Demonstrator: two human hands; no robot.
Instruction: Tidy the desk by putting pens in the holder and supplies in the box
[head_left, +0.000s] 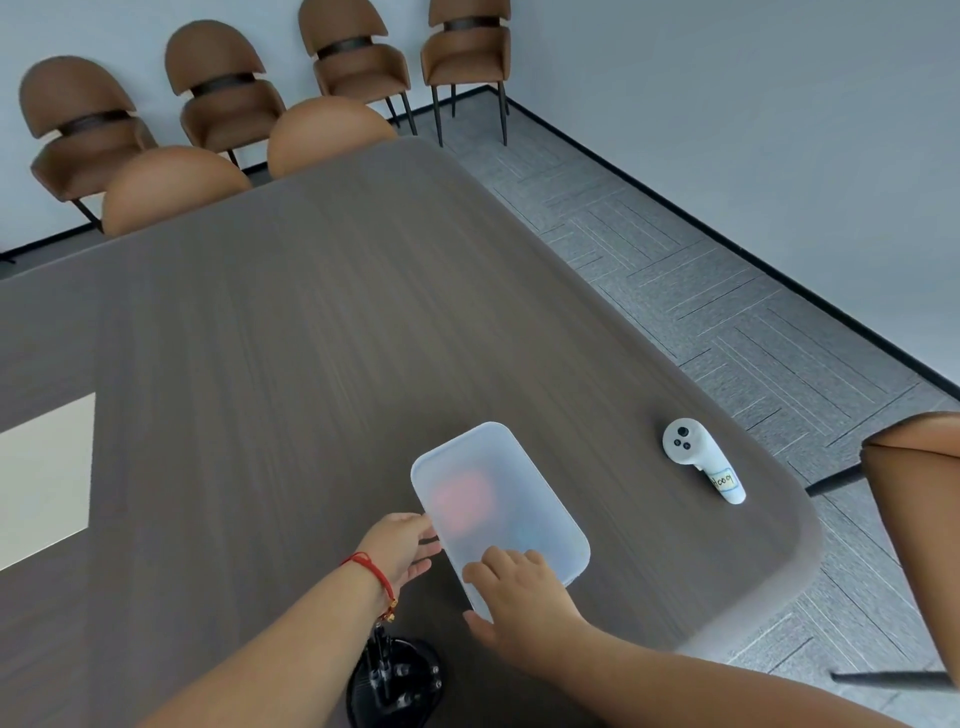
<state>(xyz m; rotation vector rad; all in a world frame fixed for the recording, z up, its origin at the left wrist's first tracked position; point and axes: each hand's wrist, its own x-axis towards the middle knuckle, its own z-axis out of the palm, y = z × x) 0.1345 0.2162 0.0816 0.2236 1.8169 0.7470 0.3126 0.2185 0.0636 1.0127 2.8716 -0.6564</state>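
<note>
Resting flat on box lid (498, 509), right hand (519, 597)

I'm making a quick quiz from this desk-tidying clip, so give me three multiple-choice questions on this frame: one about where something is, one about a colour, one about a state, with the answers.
1. Where does the white controller lie relative to the frosted plastic box?
A. To its right, near the table's edge
B. On top of its lid
C. Beyond it, beside the chairs

2. What colour is the string bracelet on the left hand's wrist?
A. Blue
B. Red
C. Green

3. What state is the box in?
A. Open, lid beside it
B. Tipped on its side
C. Lid on, both hands touching it

Answers:
1. A: the controller rests apart from the box, toward the rounded edge of the table.
2. B: a red cord circles that wrist.
3. C: the lid covers blurred contents, the left hand at its side and the right hand on its near corner.
</note>
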